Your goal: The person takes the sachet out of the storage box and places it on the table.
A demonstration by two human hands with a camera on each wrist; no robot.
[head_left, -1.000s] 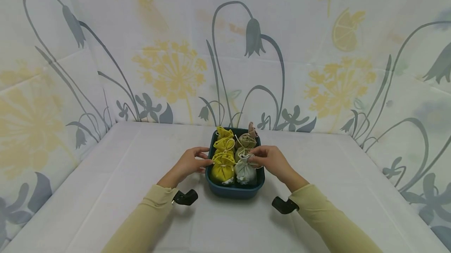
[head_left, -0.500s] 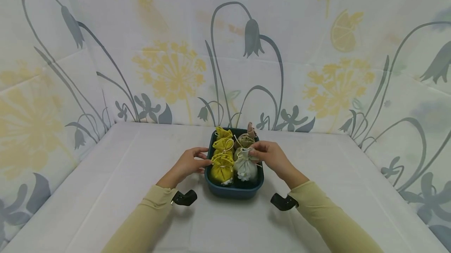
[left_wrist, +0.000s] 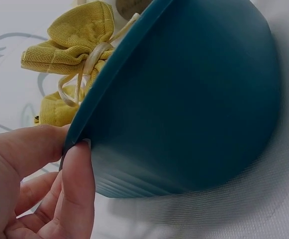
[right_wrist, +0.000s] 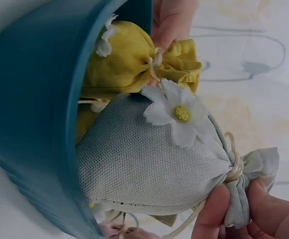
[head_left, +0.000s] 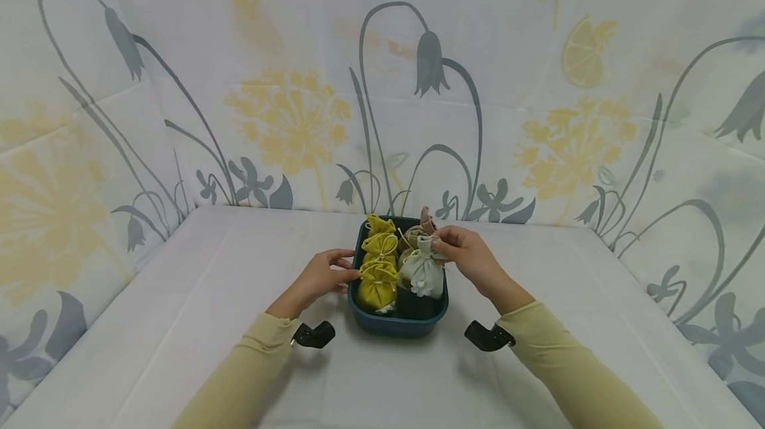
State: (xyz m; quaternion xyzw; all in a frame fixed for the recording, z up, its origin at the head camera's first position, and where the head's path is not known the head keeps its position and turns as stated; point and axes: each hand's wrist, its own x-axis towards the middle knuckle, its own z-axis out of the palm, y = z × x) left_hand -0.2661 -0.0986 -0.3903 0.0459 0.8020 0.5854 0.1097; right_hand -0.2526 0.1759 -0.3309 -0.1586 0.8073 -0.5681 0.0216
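A pale grey-green drawstring pouch [right_wrist: 149, 154] with a white cloth flower hangs from my right hand [head_left: 472, 257], whose thumb and fingers pinch its gathered neck. The pouch's lower end is still inside the dark teal basin [head_left: 391, 328]. My left hand [head_left: 319, 277] pinches the basin's left rim between thumb and fingers, as the left wrist view shows. Along the basin's left side stand several yellow drawstring pouches [head_left: 378, 286]. Behind the pale pouch, partly hidden, are an olive-brown pouch [head_left: 412, 238] and a pinkish-brown pouch [head_left: 427, 220].
The basin stands on a white cloth-covered table [head_left: 251, 376]. A flower-printed cloth [head_left: 508, 117] hangs behind and at both sides. Dark wrist cameras [head_left: 313, 335] jut from both sleeves. Dark basin floor shows at the front right.
My right hand has lifted the pale pouch up and slightly back to the right, uncovering the basin's front right floor. The left hand has stayed at the rim.
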